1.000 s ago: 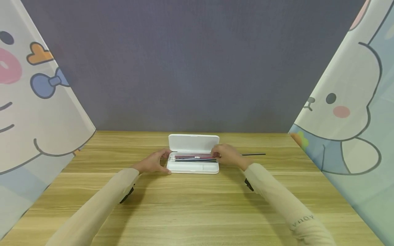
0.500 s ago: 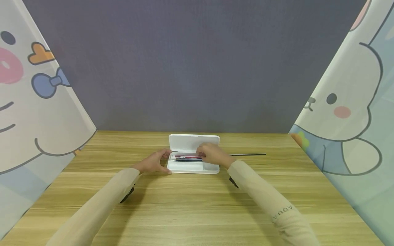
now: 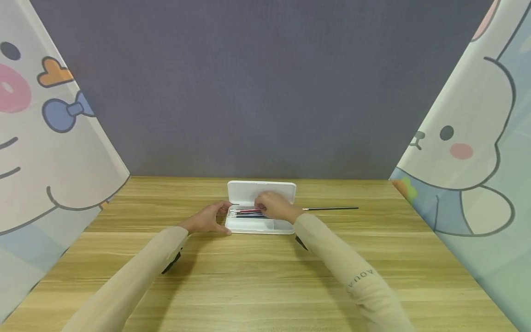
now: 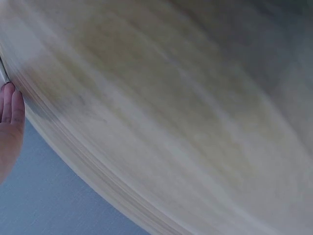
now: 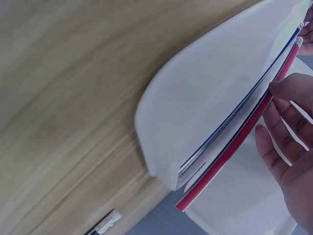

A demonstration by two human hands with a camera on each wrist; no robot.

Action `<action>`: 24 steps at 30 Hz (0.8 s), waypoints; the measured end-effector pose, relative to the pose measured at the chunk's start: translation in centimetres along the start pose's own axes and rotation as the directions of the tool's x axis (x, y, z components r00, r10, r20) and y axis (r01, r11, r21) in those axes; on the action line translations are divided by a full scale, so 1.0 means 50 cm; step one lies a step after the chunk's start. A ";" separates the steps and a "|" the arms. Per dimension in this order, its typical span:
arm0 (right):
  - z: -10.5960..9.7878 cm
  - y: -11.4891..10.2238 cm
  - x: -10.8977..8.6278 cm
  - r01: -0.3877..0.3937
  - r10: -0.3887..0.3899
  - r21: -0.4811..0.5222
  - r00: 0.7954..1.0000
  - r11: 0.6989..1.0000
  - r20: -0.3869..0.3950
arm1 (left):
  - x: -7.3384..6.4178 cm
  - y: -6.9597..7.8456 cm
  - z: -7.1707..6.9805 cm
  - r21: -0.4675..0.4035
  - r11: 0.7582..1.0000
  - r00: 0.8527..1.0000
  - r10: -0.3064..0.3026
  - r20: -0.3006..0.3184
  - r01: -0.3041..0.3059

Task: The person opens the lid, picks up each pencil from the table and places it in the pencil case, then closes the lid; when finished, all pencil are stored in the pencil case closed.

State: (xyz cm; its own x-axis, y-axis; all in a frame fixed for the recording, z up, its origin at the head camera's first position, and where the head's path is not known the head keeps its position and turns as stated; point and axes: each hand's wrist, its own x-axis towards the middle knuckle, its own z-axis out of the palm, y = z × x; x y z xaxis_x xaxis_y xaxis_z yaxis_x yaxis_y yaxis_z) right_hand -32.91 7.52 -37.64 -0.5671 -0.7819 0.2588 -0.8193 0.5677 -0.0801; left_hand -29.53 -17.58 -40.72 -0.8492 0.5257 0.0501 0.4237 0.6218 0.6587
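A white pencil case (image 3: 249, 230) lies with its lid (image 3: 244, 191) raised at the back. Several pencils (image 3: 244, 216) rest in its rear compartment, their eraser ends to the left. My right hand (image 3: 274, 206) reaches over the case and pinches a red pencil (image 5: 227, 155) between thumb and fingers. In the right wrist view the pencil's plain end pokes out past the case's short side. At the case's left end my left hand (image 3: 206, 218) holds it, thumb at the front corner and fingers at the back. Only a few left fingers (image 4: 17, 110) show in the left wrist view.
A black pencil (image 3: 332, 208) with a white-banded end lies on the wooden table (image 3: 265, 281), right of the case and partly behind my right wrist. A dark grey panel (image 3: 265, 92) rises behind the table. Cartoon-printed panels (image 3: 464, 120) flank both sides.
My right hand has slid left over the case, carrying the red pencil toward the left end. More of the black pencil now shows. The left hand and the case have stayed put.
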 end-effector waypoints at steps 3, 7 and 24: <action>0.006 0.001 0.007 -0.001 0.001 -0.005 1.000 1.000 0.012 | -0.001 0.000 0.000 -0.005 1.000 1.000 -0.001 0.003 0.001; 0.014 0.001 0.014 -0.004 0.004 -0.011 0.999 1.000 0.033 | 0.001 -0.001 0.000 0.002 1.000 1.000 0.000 0.002 0.000; 0.016 -0.002 0.013 -0.039 0.038 0.015 0.997 0.999 0.063 | 0.002 0.000 -0.002 0.013 1.000 1.000 -0.013 0.001 0.013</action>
State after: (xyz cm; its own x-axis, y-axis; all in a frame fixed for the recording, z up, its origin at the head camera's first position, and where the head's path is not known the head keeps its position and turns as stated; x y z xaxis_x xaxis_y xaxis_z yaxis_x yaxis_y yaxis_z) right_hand -33.25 6.72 -38.24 -0.6023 -0.7743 0.1944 -0.7976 0.5940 -0.1050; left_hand -29.61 -17.58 -40.65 -0.8545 0.5179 0.0406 0.4166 0.6365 0.6491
